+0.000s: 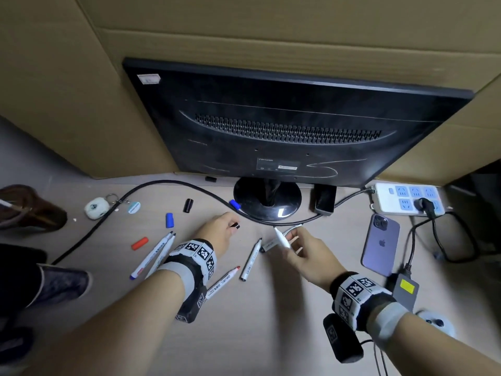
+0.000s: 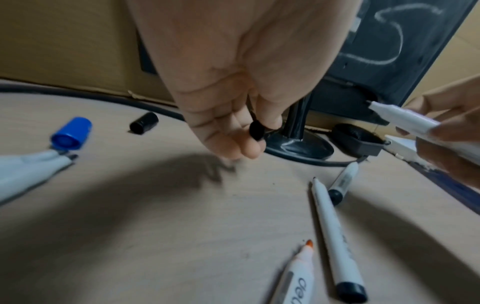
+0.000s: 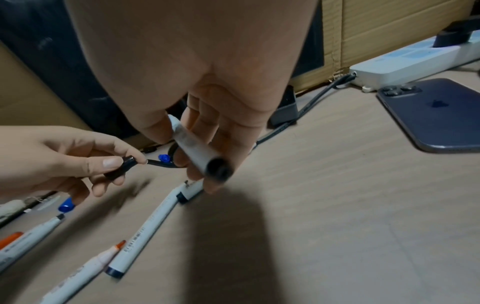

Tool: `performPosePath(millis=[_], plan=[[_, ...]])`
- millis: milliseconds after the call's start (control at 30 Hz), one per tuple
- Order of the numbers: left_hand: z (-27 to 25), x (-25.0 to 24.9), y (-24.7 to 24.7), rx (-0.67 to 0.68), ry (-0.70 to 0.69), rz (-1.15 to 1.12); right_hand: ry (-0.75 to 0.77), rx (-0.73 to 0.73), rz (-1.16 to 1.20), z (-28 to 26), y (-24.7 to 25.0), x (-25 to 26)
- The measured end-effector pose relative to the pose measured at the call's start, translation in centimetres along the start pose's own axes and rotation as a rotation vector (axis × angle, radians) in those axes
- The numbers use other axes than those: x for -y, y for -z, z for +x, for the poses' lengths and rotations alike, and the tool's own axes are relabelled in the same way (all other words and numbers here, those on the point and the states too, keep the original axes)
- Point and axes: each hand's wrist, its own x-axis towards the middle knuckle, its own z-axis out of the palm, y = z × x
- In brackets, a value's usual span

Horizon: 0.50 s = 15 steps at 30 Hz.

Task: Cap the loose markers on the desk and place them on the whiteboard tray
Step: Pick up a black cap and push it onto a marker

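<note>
My left hand (image 1: 221,230) pinches a black cap (image 1: 235,226) (image 2: 257,132) (image 3: 122,168) between thumb and fingers, just above the desk. My right hand (image 1: 301,248) grips an uncapped white marker (image 1: 282,238) (image 2: 405,119) (image 3: 196,150), its tip pointing toward the left hand; cap and tip are a short way apart. Several uncapped markers lie on the desk: a black one (image 1: 251,260) (image 2: 335,236), a red-tipped one (image 1: 223,280) (image 2: 298,273), and two by the left wrist (image 1: 156,255). Loose caps lie around: blue (image 1: 169,220), black (image 1: 188,205), red (image 1: 140,243), another blue (image 1: 234,204).
A black monitor (image 1: 284,126) on its round base (image 1: 267,199) stands behind the hands, with a thick cable (image 1: 151,185) curving across the desk. A purple phone (image 1: 381,245) and a power strip (image 1: 406,198) lie at the right. Cardboard walls stand behind.
</note>
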Motion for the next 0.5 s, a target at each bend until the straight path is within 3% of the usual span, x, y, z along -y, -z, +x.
performPosePath(millis=[233, 500], plan=[[-5.2, -0.8, 1.9, -0.030, -0.069, -0.093, 0.183, -0.006, -0.078, -1.4, 1.4, 1.6], [-8.7, -2.3, 1.5, -0.096, -0.135, -0.119, 0.254, 0.030, -0.159, -3.3, 1.2, 3.2]])
